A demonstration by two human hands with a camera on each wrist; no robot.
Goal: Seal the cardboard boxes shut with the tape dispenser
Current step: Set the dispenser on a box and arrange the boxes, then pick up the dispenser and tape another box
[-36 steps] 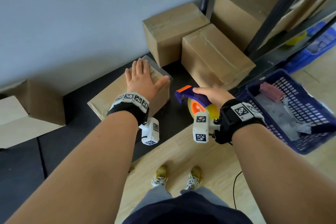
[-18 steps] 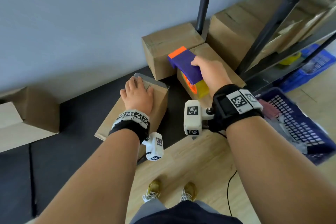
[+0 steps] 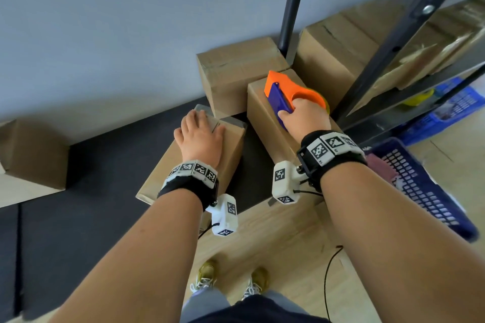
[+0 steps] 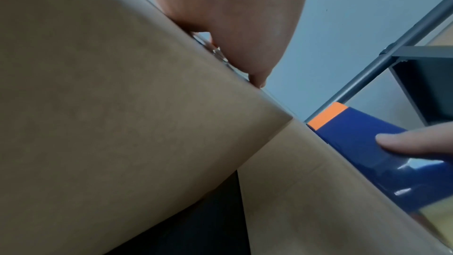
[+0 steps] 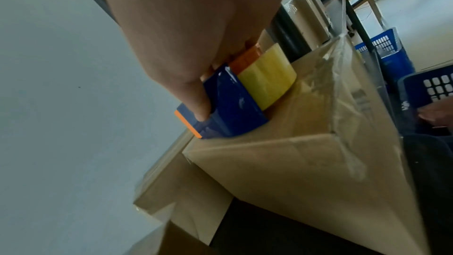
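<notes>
While taping: dispenser set at box's far end, likely to start a strip.
Right hand (image 3: 304,113): clamped round tape dispenser (image 3: 291,93) atop right cardboard box (image 3: 265,123).
Left hand (image 3: 200,136): fingers flat, steadying left cardboard box (image 3: 231,149).

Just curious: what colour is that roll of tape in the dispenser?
Translucent yellow; the tape roll shows best in the right wrist view.

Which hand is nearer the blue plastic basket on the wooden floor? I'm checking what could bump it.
Right. The right hand grips the tape dispenser on a cardboard box beside the blue plastic basket; the left hand rests on another box farther away.
</notes>
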